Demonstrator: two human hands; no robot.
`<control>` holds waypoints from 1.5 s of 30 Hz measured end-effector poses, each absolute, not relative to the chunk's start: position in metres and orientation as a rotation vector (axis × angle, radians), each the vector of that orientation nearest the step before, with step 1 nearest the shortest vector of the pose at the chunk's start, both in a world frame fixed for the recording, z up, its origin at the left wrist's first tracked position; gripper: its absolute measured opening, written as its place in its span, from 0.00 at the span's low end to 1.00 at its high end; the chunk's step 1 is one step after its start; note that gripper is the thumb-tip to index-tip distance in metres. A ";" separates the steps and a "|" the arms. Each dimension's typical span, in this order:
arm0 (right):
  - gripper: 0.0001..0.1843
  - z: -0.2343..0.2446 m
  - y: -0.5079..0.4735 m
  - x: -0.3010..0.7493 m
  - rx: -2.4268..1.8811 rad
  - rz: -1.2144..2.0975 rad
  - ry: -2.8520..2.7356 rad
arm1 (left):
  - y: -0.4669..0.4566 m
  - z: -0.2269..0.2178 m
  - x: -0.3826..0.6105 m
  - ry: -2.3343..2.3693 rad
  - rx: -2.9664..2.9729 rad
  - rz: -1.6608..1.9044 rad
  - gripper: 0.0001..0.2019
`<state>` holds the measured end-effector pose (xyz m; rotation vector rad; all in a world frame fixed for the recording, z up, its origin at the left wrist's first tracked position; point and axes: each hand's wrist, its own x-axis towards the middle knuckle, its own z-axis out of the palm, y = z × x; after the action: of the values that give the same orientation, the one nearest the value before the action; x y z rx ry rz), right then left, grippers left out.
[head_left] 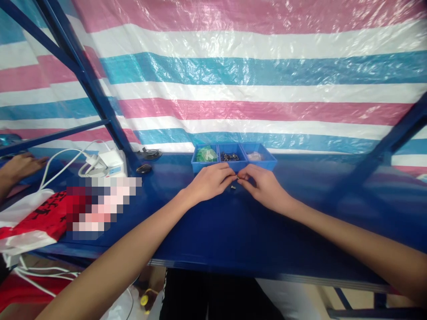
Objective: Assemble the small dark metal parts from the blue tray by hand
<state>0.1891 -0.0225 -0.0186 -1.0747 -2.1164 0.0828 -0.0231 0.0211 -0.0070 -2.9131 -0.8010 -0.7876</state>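
Observation:
My left hand and my right hand meet fingertip to fingertip over the blue table, both closed in a pinch. Between them is a tiny metallic-looking piece, too small to name. Just below the fingers, a similar small piece lies on the tabletop. Right behind my hands stands a blue divided tray. Its left compartment holds green-and-white pieces, the middle one many small dark parts, and the right one a pale, translucent item.
A white power strip with plugs and cables stands at the left, near a dark oval object. A red-and-white bag lies closer. Another person's hand shows at the far left. Blue frame posts and striped sheeting rise behind.

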 end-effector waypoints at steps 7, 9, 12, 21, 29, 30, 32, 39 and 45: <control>0.10 -0.016 -0.025 0.190 -1.087 -0.043 -2.163 | 0.018 -0.005 -0.023 -0.806 -2.890 -0.815 0.13; 0.10 -0.016 -0.026 0.189 -1.082 -0.040 -2.133 | 0.017 -0.004 -0.022 -0.813 -2.879 -0.836 0.12; 0.11 -0.016 -0.026 0.188 -1.077 -0.029 -2.119 | 0.017 -0.004 -0.021 -0.815 -2.871 -0.854 0.12; 0.13 -0.014 -0.026 0.188 -1.094 0.012 -2.062 | 0.014 -0.004 -0.019 -0.815 -2.882 -1.023 0.07; 0.12 -0.012 -0.027 0.188 -1.080 0.038 -2.016 | 0.012 -0.004 -0.015 -0.748 -2.888 -1.101 0.07; 0.11 -0.012 -0.027 0.188 -1.080 0.045 -2.007 | 0.012 -0.004 -0.015 -0.755 -2.891 -1.100 0.08; 0.10 -0.012 -0.027 0.188 -1.072 0.058 -2.005 | 0.011 -0.005 -0.015 -0.779 -2.892 -1.091 0.08; 0.09 -0.014 -0.026 0.189 -1.090 0.087 -2.013 | 0.012 -0.007 -0.015 -0.823 -2.888 -1.160 0.08; 0.15 -0.010 -0.030 0.186 -1.127 0.264 -1.970 | 0.012 -0.008 -0.014 -0.696 -2.921 -1.206 0.10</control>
<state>0.1861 -0.0295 -0.0095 -1.1267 -1.9699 0.2642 -0.0138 0.0124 -0.0082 -2.9208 -0.6962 -1.2058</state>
